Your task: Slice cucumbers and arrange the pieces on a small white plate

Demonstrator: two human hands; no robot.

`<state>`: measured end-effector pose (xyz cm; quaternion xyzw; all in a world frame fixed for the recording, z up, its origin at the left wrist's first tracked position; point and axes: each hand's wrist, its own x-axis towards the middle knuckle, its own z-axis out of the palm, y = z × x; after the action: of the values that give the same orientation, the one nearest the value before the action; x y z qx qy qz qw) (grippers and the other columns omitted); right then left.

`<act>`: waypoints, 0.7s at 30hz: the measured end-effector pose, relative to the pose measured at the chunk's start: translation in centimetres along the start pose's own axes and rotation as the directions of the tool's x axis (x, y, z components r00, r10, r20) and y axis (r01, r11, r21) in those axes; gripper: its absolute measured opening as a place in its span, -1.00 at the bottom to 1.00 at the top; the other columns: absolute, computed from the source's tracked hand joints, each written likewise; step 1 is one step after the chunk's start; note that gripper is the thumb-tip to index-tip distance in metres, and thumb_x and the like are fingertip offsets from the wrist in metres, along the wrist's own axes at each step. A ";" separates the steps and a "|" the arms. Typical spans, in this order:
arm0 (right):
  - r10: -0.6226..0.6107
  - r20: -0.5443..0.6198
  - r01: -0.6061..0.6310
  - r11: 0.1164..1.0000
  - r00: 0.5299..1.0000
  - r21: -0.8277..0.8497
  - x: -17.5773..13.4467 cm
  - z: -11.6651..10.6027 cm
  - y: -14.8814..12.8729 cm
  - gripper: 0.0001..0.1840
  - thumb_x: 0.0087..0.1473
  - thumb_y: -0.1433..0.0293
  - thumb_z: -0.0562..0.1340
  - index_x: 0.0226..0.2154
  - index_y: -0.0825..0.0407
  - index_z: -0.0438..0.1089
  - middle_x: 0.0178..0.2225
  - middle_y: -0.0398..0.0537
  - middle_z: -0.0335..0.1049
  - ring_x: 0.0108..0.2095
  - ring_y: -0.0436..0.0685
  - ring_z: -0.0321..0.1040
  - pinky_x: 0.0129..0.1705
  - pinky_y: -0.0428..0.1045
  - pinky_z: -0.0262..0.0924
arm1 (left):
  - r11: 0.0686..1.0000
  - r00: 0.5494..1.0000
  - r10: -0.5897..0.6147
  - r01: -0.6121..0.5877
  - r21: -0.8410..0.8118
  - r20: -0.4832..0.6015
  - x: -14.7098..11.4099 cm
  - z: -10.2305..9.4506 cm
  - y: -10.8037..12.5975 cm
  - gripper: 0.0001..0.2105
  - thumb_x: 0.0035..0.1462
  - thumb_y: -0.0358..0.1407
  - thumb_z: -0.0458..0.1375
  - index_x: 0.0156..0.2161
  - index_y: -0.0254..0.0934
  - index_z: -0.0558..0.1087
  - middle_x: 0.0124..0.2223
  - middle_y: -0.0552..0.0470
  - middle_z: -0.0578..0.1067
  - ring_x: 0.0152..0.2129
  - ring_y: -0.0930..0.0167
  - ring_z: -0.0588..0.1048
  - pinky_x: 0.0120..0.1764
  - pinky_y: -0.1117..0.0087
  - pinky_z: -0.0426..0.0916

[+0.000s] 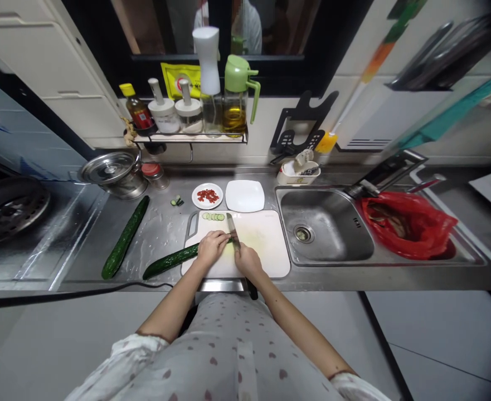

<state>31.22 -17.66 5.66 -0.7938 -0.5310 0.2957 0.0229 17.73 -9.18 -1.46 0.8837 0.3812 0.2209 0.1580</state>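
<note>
On the white cutting board (270, 253), my left hand (210, 248) is closed over a long green cucumber (172, 260), whose far-left part sticks out past the board's edge. My right hand (247, 260) grips a kitchen knife (232, 224) with a black handle. The blade stands at the cucumber's cut end, close to my left fingertips. A short row of cucumber slices (213, 216) lies at the board's upper left. Behind the board are a small plate of chopped red pieces (207, 196) and a white square plate (245, 196).
A second whole cucumber (126, 236) rests on the counter at left, below a lidded steel pot (115, 174). Cucumber ends (177, 201) lie nearby. To the right is a steel sink (326, 223) with a red plastic bag (408, 228). Bottles stand on a rack (190, 138).
</note>
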 end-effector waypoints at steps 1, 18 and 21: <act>0.004 0.006 -0.004 1.000 1.000 -0.005 -0.1 0.0 0.0 -0.66 0.23 0.39 -0.05 -0.04 0.14 0.29 -0.16 0.16 0.46 -0.15 0.18 0.40 -0.22 -0.05 0.11 | 1.000 1.000 0.001 -0.001 0.002 0.000 0.0 0.0 0.0 -0.77 0.24 -0.23 0.05 -0.11 -0.10 0.53 -0.16 0.02 0.50 -0.21 0.40 0.40 -0.16 0.38 0.34; 0.029 0.076 -0.027 0.999 0.997 -0.029 -2.9 0.6 0.9 -0.67 0.20 0.44 -0.05 -0.08 0.15 0.31 -0.20 0.18 0.47 -0.18 0.20 0.42 -0.26 -0.04 0.10 | 1.000 1.000 0.009 -0.009 -0.002 -0.003 0.1 0.1 0.0 -0.77 0.24 -0.22 0.04 -0.14 -0.12 0.54 -0.16 0.02 0.51 -0.22 0.41 0.41 -0.16 0.38 0.34; 0.032 0.064 -0.030 0.999 0.997 -0.027 -2.9 0.4 0.7 -0.67 0.20 0.45 -0.05 -0.09 0.15 0.32 -0.20 0.19 0.47 -0.18 0.20 0.42 -0.25 -0.04 0.11 | 1.000 1.000 0.007 -0.007 -0.007 0.010 0.2 0.0 -0.1 -0.77 0.24 -0.23 0.04 -0.12 -0.11 0.53 -0.16 0.02 0.52 -0.22 0.40 0.42 -0.15 0.37 0.34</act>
<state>30.83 -20.56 6.44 -0.7922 -0.5229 0.3145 -0.0089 17.80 -8.98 -1.47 0.8857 0.3764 0.2183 0.1621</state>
